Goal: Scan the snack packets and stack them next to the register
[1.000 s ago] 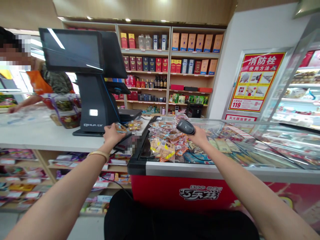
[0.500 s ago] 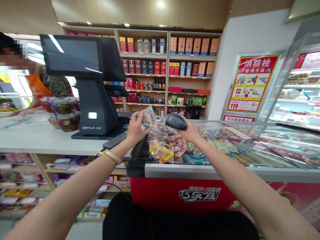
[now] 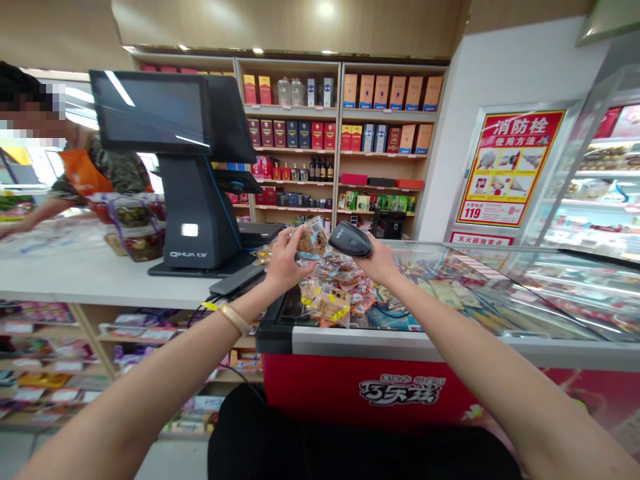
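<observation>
My left hand (image 3: 286, 263) grips a clear snack packet (image 3: 314, 239) with brown contents and blue print, holding it up over the left end of the freezer. Wrapped around the handle of a black barcode scanner (image 3: 351, 240) is my right hand (image 3: 379, 262). The scanner's head points left, very close to the packet. Below both hands, a pile of snack packets (image 3: 327, 303) lies on the freezer's glass top. The scanner's handle is hidden within my right fingers.
A chest freezer (image 3: 325, 380) with a red front stands before me. On the white counter (image 3: 100, 273) to the left are a black cash register (image 3: 197, 207) and tubs of food (image 3: 137, 227). Behind the counter a person in an orange apron (image 3: 83, 173) leans over plastic bags.
My left hand has lifted a packet from beside the register and carried it right, over the freezer. The scanner in my right hand has shifted left toward it.
</observation>
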Tool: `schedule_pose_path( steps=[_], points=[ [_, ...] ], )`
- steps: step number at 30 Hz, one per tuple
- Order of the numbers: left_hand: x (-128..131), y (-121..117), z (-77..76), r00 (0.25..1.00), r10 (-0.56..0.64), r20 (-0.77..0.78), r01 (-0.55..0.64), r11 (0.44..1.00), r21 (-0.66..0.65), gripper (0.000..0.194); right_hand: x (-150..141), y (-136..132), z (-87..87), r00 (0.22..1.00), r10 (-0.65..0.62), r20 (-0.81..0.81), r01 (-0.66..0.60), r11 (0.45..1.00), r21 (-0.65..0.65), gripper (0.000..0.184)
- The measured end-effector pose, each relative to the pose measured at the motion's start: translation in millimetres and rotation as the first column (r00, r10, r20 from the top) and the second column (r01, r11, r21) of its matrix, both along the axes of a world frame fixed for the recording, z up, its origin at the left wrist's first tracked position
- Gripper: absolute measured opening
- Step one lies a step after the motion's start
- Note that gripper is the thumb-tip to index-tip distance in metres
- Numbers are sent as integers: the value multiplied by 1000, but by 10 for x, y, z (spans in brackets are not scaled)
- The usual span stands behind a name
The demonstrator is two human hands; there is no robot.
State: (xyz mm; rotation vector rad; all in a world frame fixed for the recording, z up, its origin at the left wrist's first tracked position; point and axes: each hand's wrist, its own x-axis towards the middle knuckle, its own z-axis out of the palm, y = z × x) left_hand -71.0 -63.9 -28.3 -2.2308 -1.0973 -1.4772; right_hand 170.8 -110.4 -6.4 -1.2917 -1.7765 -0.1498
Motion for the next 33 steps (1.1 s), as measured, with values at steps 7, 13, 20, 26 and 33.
schedule_pose_path(
  steps=[7, 13, 20, 26, 33],
  points=[
    [-131, 183, -412, 891, 146, 430, 68, 894, -444, 81, 139, 58, -169, 999, -32, -30, 33, 999, 30, 39],
    [-152, 281, -752, 695, 266, 668, 264, 770, -581, 65, 273, 112, -396, 997, -74, -33, 75, 997, 26, 28],
    [-280, 144, -871, 814, 236, 532, 216, 726, -653, 47, 459, 188, -644, 995, -93, -19, 94, 995, 27, 29],
    [-366, 64, -905, 898, 149, 415, 188, 722, -666, 39, 505, 336, -831, 996, -87, 7, 86, 993, 79, 19],
    [-545, 86, -954, 938, 118, 326, 116, 779, -617, 54, 584, 570, -901, 997, -80, 24, 74, 978, 197, 17]
  ],
)
